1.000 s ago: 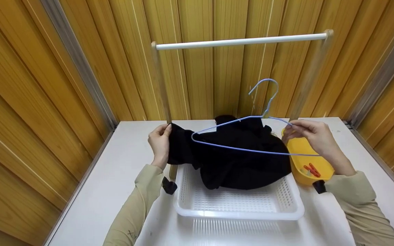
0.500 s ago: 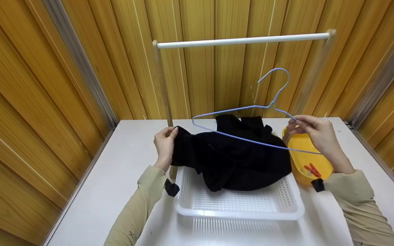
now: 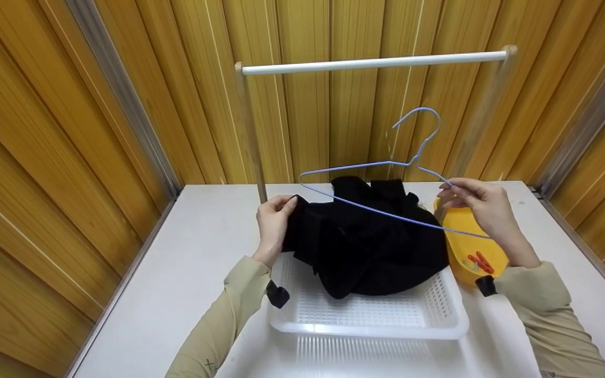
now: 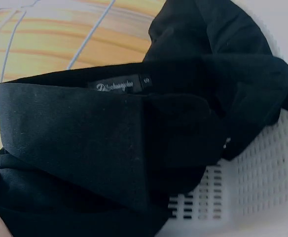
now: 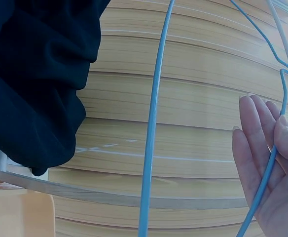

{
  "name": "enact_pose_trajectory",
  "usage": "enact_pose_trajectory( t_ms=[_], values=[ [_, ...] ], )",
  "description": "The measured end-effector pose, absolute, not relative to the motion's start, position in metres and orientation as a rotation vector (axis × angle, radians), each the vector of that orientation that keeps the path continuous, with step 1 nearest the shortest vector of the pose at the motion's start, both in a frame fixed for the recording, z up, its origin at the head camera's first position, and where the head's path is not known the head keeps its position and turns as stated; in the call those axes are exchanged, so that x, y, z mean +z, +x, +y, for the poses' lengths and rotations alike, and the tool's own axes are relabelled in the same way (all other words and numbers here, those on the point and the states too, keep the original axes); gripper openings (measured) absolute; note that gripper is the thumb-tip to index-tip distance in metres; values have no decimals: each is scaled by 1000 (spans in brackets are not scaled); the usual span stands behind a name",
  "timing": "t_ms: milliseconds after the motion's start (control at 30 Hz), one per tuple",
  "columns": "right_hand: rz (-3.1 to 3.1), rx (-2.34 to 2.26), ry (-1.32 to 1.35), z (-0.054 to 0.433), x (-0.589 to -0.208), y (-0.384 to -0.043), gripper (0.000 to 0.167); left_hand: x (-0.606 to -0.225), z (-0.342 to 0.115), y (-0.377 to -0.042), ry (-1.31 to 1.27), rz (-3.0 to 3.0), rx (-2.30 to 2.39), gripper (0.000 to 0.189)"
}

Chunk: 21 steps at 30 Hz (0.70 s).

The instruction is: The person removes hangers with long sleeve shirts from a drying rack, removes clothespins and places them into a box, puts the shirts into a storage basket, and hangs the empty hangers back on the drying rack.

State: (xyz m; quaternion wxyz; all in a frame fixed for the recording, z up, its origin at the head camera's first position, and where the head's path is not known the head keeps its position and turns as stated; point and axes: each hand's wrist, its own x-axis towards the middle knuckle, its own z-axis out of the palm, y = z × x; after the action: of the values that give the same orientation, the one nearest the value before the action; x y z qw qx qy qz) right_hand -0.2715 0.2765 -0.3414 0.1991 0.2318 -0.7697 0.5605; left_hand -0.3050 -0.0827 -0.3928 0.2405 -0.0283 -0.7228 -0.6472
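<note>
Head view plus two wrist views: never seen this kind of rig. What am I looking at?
No machine here: a person's two bare hands do the work. The head picture comes from a camera worn on the head, looking forward and down. The other two come from a camera on each wrist, watching that hand. On the table are a white basket and a yellow bin with red clips inside. A rack has a white bar. The left hand pinches a black garment, bunched over the basket; the right hand holds a blue hanger.
</note>
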Motion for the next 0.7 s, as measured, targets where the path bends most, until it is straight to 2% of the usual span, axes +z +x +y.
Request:
enact_pose_trajectory(
  t_ms=[433, 700],
  values=[
    [-2126, 1615, 649, 278, -353, -282, 19, -387, -51, -284, -294, -2080, -1898, 14],
    [-2116, 1626, 654, 275, -357, -284, 19, -392, -40, -278, -395, -2251, -1759, 9]
  ],
)
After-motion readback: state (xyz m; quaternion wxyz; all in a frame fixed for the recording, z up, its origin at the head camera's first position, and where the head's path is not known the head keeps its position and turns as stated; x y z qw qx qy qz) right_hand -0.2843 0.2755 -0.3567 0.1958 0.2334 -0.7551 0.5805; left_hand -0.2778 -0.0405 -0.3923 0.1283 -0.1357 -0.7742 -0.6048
